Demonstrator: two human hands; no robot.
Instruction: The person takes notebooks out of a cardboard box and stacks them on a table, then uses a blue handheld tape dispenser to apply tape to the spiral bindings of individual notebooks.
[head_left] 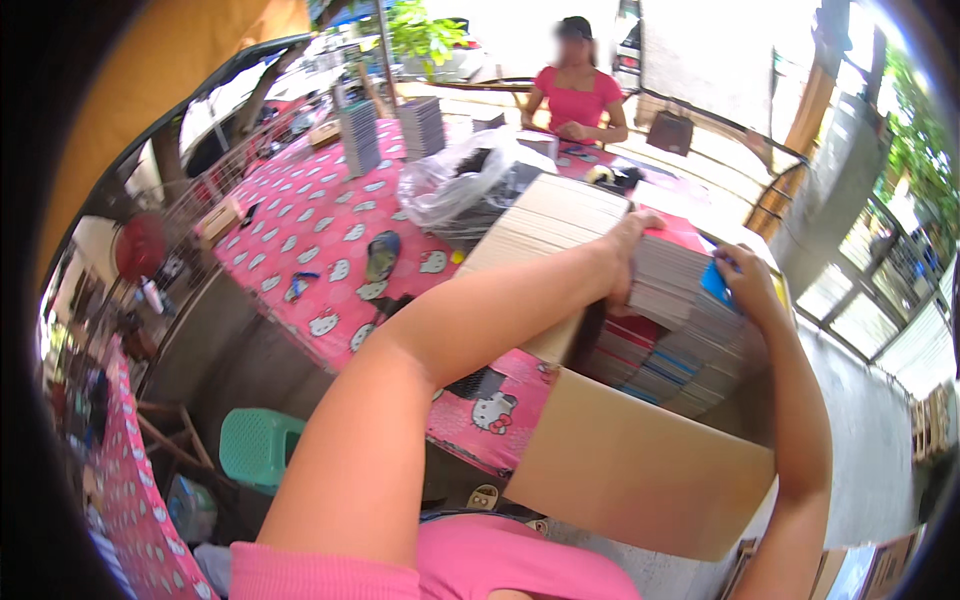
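Note:
An open cardboard box (640, 470) holds tightly packed rows of thin booklets or cards (655, 370), edges showing grey, red and blue. Higher in it is a grey-edged stack (668, 280) with a red top piece. My left hand (628, 250) is closed round the left end of this stack, thumb and fingers pressed against it. At the stack's right end, my right hand (745, 278) has its fingers bent onto a small bright blue piece (714, 283). Whether that piece is part of the stack I cannot tell.
Beside the box, closed cartons or boards (560, 215) and a clear plastic bag (455, 190) cover part of the pink patterned table (300, 200). Tall booklet stacks (420, 128) stand farther back. Across the table sits a person in pink (578, 95). A green stool (258, 447) stands at left.

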